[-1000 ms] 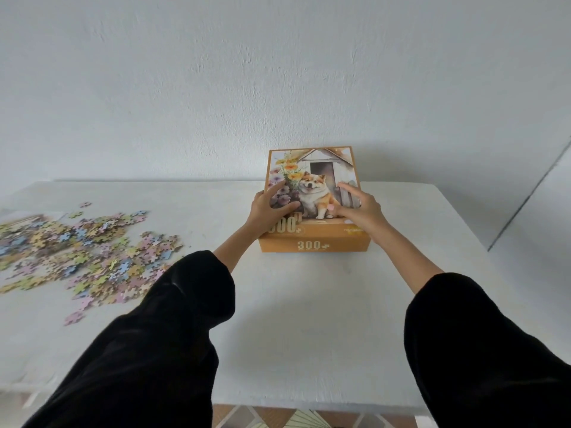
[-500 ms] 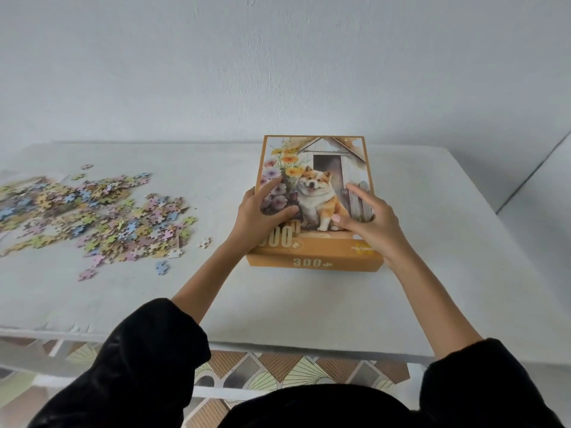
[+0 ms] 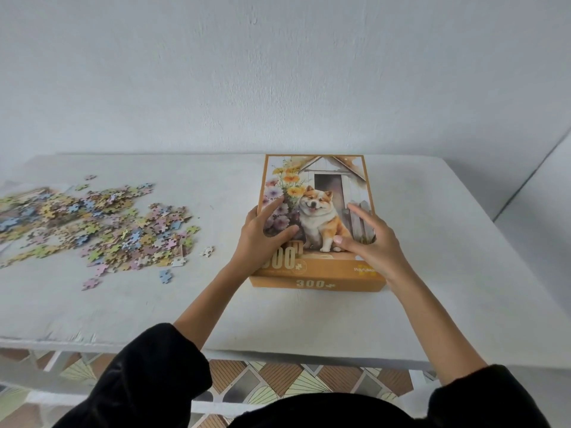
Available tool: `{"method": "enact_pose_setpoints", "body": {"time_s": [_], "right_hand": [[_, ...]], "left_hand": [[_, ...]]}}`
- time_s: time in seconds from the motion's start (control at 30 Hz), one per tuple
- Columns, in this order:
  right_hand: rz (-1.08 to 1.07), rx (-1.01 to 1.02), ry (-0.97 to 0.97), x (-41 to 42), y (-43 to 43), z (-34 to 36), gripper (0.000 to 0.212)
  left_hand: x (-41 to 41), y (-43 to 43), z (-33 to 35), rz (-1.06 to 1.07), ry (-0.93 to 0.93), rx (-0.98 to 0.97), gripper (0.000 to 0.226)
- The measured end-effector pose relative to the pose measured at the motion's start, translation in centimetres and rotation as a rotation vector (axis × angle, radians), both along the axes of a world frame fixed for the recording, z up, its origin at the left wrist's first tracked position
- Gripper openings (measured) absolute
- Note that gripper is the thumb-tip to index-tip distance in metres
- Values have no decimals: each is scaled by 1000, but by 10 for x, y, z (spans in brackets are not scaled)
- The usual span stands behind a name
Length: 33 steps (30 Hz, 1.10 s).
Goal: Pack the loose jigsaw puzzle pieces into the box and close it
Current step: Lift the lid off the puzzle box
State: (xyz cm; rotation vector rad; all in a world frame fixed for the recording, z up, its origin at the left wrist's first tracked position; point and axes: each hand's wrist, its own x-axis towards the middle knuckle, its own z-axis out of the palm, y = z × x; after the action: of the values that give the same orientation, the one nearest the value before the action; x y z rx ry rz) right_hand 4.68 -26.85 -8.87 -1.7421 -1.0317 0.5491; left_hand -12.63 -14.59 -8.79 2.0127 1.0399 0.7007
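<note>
Head view: the orange cardboard puzzle box point(image 3: 318, 217), likely light and stiff, sits mid-tabletop point(image 3: 448, 242), both hands' spread fingers point(image 3: 360, 211) on its lid; lift by the side walls.

one closed puzzle box point(image 3: 318, 217), two hands, one table point(image 3: 432, 242), one heap of many loose pieces point(image 3: 92, 223)

1. Back wall point(image 3: 278, 72) – plain white, lightly textured, evenly lit, no hard shadows.
2. Counter point(image 3: 309, 322) – white, matte top with scuffs and chipped paint along the near-left edge, pushed up against the wall.
3. Floor point(image 3: 278, 381) – patterned tiles in brown, grey and cream, visible under the near edge.
4. Right side – white surface with a dark diagonal seam.
</note>
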Motion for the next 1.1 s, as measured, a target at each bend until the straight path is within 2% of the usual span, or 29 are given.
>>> {"method": "enact_pose_setpoints", "body": {"time_s": [0.3,0.47,0.8,1.1], "right_hand": [[24,19,116,3,-4,40,61],[33,57,92,25,-1,73,56],[-80,54,-6,121,10,101,44],[-151,-55,-15,217,7,95,40]], "left_hand": [[2,7,44,-72,61,1,58],[24,24,67,-108,31,40,59],[136,48,91,-212,40,49,61],[231,28,87,-232,47,-15,59]]}}
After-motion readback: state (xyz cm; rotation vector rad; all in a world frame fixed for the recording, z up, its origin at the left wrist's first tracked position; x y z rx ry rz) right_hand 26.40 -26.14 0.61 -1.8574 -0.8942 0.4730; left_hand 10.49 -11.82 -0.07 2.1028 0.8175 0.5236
